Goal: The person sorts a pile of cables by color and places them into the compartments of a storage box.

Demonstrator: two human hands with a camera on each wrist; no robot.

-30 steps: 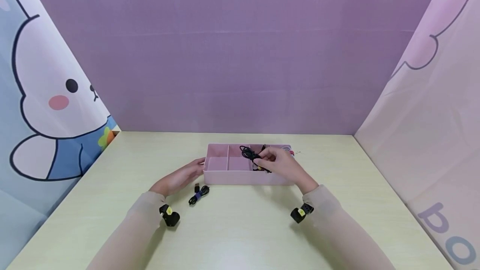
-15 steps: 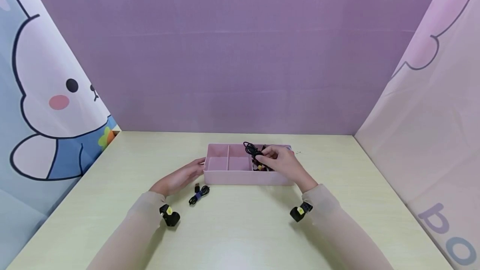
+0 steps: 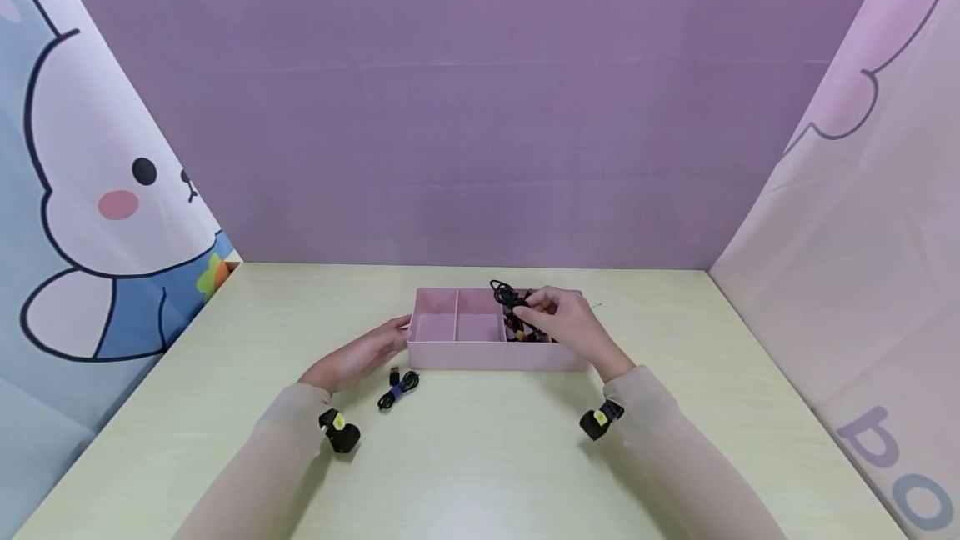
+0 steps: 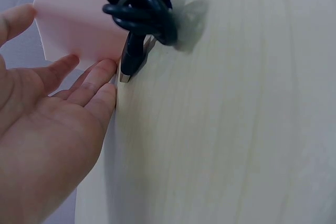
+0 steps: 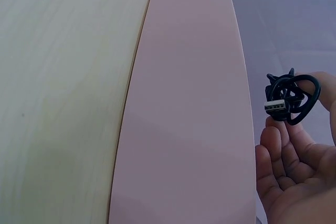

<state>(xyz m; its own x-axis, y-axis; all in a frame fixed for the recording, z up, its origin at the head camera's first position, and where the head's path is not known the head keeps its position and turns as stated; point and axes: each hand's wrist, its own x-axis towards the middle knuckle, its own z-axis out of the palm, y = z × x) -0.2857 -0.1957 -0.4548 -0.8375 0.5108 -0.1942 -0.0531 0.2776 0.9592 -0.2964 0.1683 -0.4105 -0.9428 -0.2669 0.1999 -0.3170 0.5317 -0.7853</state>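
A pink divided box [image 3: 480, 356] sits toward the back of the table. My right hand [image 3: 567, 327] pinches a coiled black USB cable [image 3: 507, 294] between thumb and fingers over the right part of the box. Its metal plug points at the camera in the right wrist view, where the coil [image 5: 283, 98] hangs above the box wall's top edge. My left hand [image 3: 367, 354] touches the box's left end with spread, nearly straight fingers. In front of that end lies a second black USB cable [image 3: 398, 390], bundled with a blue-purple tie; in the left wrist view this cable [image 4: 140, 14] is close to my fingertips.
Two left compartments [image 3: 435, 327] of the box show bare pink floors. Dark items with yellow bits [image 3: 522, 332] fill the compartment under my right hand, which hides much of the right end. A purple backdrop [image 3: 480, 107] stands behind the table, with printed cloths at both sides.
My right hand has shifted slightly right and away with the pinched cable, uncovering more of the dark items below. The left hand, the box and the cable on the table have stayed put.
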